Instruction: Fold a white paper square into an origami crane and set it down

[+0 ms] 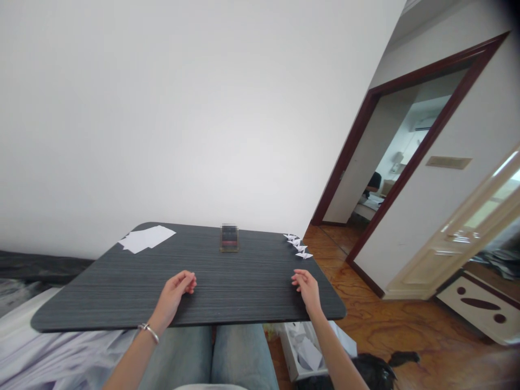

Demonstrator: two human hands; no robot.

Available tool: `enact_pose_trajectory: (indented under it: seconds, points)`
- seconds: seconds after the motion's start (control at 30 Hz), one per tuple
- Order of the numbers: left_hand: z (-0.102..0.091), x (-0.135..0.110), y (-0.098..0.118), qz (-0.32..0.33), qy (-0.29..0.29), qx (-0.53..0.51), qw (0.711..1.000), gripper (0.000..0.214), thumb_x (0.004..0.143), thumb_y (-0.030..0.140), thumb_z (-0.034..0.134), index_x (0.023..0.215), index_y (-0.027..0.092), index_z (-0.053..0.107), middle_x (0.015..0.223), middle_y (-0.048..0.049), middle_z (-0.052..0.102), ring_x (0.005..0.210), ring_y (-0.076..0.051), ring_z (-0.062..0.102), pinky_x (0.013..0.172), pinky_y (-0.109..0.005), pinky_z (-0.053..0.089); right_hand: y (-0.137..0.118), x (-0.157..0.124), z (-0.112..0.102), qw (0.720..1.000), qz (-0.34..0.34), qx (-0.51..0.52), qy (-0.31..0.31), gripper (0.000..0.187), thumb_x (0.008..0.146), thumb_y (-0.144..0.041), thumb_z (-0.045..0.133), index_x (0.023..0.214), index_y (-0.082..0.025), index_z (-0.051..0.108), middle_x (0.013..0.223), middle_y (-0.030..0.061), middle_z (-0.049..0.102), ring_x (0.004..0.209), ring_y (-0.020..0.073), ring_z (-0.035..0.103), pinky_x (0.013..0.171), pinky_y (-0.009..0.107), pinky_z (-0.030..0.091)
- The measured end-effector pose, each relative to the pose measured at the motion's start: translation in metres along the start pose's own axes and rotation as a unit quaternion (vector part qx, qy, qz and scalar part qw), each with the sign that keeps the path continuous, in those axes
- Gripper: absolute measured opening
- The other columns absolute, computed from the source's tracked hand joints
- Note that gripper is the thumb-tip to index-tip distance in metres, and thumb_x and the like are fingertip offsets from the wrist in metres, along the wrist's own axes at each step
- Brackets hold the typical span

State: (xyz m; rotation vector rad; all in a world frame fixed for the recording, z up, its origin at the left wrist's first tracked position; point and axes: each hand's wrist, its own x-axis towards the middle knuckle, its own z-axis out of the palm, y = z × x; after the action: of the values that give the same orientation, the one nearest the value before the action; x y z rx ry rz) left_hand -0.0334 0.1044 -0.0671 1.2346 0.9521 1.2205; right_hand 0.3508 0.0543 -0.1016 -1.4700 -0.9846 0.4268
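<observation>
My left hand (175, 296) rests on the near part of a dark grey wood-grain table (101, 300), its fingers loosely curled around nothing. My right hand (306, 290) lies at the table's right edge, also empty, with relaxed fingers. A loose stack of white paper sheets (146, 239) sits at the far left of the tabletop. Near the far edge in the middle stands a small upright rectangular object (229, 238), too blurred to identify. Several small folded white paper figures (298, 245) line the far right edge. Both hands are well short of these things.
My jeans-clad knees (211, 357) sit below the table, beside a pale lilac bedsheet (52, 357). A white box holding paper (300, 349) and a dark furry shape (374, 371) are on the wooden floor (406, 330). A doorway (390, 157) opens at the right.
</observation>
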Motion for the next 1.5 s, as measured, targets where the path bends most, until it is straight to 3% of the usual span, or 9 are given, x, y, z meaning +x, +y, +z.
enact_pose_trajectory:
  seconds: [0.27, 0.43, 0.63, 0.73, 0.87, 0.97, 1.07, 1.23, 1.5]
  points:
    - [0.000, -0.002, 0.000, 0.012, 0.002, -0.008, 1.000, 0.024, 0.070, 0.036, 0.059, 0.062, 0.014, 0.055, 0.059, 0.0017, 0.055, 0.053, -0.009, 0.048, 0.055, -0.021, 0.039, -0.037, -0.059, 0.066, 0.996, 0.026, 0.059, -0.059, 0.026, 0.071, -0.038, 0.054, 0.080, -0.014, 0.061, 0.075, 0.0078, 0.068, 0.068, 0.0196, 0.064, 0.059, 0.029, 0.051]
    - [0.000, -0.003, 0.001, 0.020, 0.000, -0.004, 1.000, 0.023, 0.071, 0.035, 0.058, 0.063, 0.014, 0.054, 0.060, 0.0013, 0.055, 0.054, -0.010, 0.048, 0.055, -0.021, 0.039, -0.056, -0.080, 0.112, 0.988, -0.050, -0.044, -0.140, 0.024, 0.077, -0.033, 0.047, 0.086, -0.017, 0.062, 0.085, 0.0066, 0.068, 0.075, 0.0199, 0.064, 0.069, 0.032, 0.051]
    - [0.002, -0.005, 0.002, 0.073, -0.004, 0.112, 0.991, 0.026, 0.075, 0.039, 0.051, 0.063, 0.015, 0.056, 0.062, -0.0022, 0.058, 0.061, -0.015, 0.053, 0.062, -0.026, 0.043, -0.060, -0.093, 0.123, 0.949, -0.170, -0.206, -0.169, 0.032, 0.078, -0.026, 0.047, 0.106, -0.018, 0.059, 0.117, 0.0087, 0.057, 0.113, 0.0248, 0.047, 0.096, 0.042, 0.035]
    - [0.003, -0.007, -0.002, 0.115, -0.050, 0.256, 0.959, 0.026, 0.079, 0.038, 0.046, 0.078, 0.017, 0.061, 0.084, -0.0068, 0.064, 0.081, -0.020, 0.058, 0.078, -0.032, 0.043, -0.057, -0.096, 0.121, 0.932, -0.185, -0.250, -0.186, 0.035, 0.078, -0.025, 0.047, 0.109, -0.016, 0.058, 0.122, 0.0099, 0.052, 0.117, 0.0256, 0.043, 0.098, 0.043, 0.032]
    - [0.006, -0.008, -0.012, 0.163, -0.068, 0.463, 0.869, 0.034, 0.080, 0.038, 0.045, 0.106, 0.022, 0.057, 0.124, -0.0074, 0.051, 0.118, -0.024, 0.040, 0.100, -0.042, 0.027, -0.055, -0.097, 0.121, 0.926, -0.196, -0.268, -0.183, 0.034, 0.078, -0.027, 0.047, 0.109, -0.018, 0.059, 0.123, 0.0092, 0.052, 0.116, 0.0258, 0.044, 0.098, 0.044, 0.031]
    - [0.010, -0.009, -0.019, 0.157, -0.091, 0.569, 0.802, 0.042, 0.082, 0.041, 0.039, 0.121, 0.025, 0.047, 0.133, -0.0060, 0.041, 0.126, -0.025, 0.029, 0.103, -0.047, 0.018, -0.057, -0.098, 0.120, 0.927, -0.193, -0.266, -0.183, 0.033, 0.077, -0.028, 0.048, 0.106, -0.018, 0.060, 0.122, 0.0094, 0.053, 0.116, 0.0262, 0.044, 0.098, 0.043, 0.032]
    - [0.008, -0.009, -0.022, 0.153, -0.091, 0.602, 0.778, 0.048, 0.083, 0.047, 0.033, 0.125, 0.025, 0.042, 0.137, -0.0067, 0.036, 0.128, -0.025, 0.025, 0.103, -0.048, 0.016, -0.059, -0.099, 0.119, 0.924, -0.192, -0.274, -0.186, 0.032, 0.078, -0.028, 0.046, 0.105, -0.019, 0.061, 0.122, 0.0082, 0.053, 0.116, 0.0256, 0.045, 0.098, 0.043, 0.032]
    - [-0.020, -0.004, -0.021, 0.104, -0.024, 0.644, 0.757, 0.068, 0.078, 0.059, 0.031, 0.131, 0.016, 0.034, 0.141, -0.0124, 0.025, 0.130, -0.029, 0.018, 0.103, -0.049, 0.013, -0.058, -0.099, 0.119, 0.922, -0.193, -0.279, -0.184, 0.032, 0.078, -0.029, 0.045, 0.105, -0.019, 0.061, 0.121, 0.0078, 0.054, 0.115, 0.0255, 0.045, 0.097, 0.043, 0.033]
    - [-0.118, 0.020, -0.010, 0.000, 0.120, 0.683, 0.721, 0.078, 0.077, 0.060, 0.028, 0.134, 0.008, 0.026, 0.142, -0.0155, 0.018, 0.131, -0.031, 0.013, 0.101, -0.050, 0.014, -0.054, -0.099, 0.120, 0.917, -0.208, -0.286, -0.183, 0.032, 0.079, -0.031, 0.045, 0.105, -0.020, 0.060, 0.121, 0.0081, 0.054, 0.114, 0.0260, 0.046, 0.096, 0.043, 0.035]
